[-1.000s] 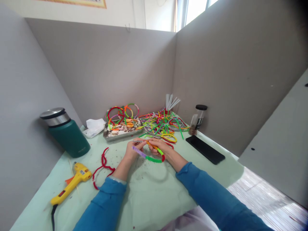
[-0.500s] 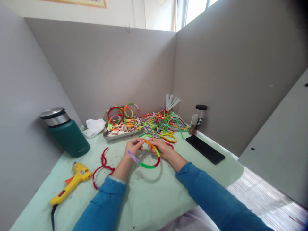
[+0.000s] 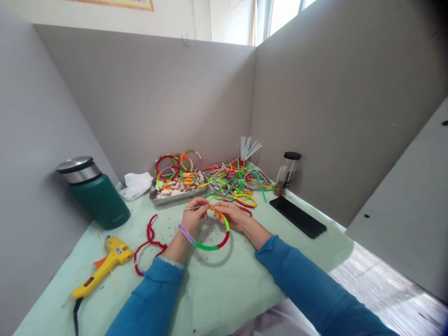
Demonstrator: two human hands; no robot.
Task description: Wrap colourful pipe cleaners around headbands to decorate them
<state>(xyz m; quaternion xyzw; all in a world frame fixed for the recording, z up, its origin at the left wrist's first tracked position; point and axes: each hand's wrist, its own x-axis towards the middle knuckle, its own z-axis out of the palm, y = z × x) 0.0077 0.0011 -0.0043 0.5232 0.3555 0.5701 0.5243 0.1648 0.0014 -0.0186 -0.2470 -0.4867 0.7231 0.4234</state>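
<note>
Both my hands meet over the middle of the pale green table (image 3: 224, 289). Between them is a multicoloured pipe-cleaner ring (image 3: 210, 245) with purple, green, red, lime and orange sections. My left hand (image 3: 194, 219) is closed, pinching the ring's upper end together with a thin metal tool, perhaps tweezers (image 3: 192, 208), whose tip points left. My right hand (image 3: 234, 215) is closed on the orange section at the ring's right side. The ring's lower arc hangs just above the table.
Behind my hands lie a metal tray of shells (image 3: 175, 186), finished rings (image 3: 177, 163) and a heap of loose pipe cleaners (image 3: 238, 182). A green flask (image 3: 94, 193), yellow glue gun (image 3: 105, 266) and red pipe cleaner (image 3: 149, 240) are left; a black phone (image 3: 297, 217) and jar (image 3: 289, 172) right.
The curved pipe-cleaner piece has turned and opened from a flat arc into a fuller ring hanging lower toward me. My hands have shifted only slightly.
</note>
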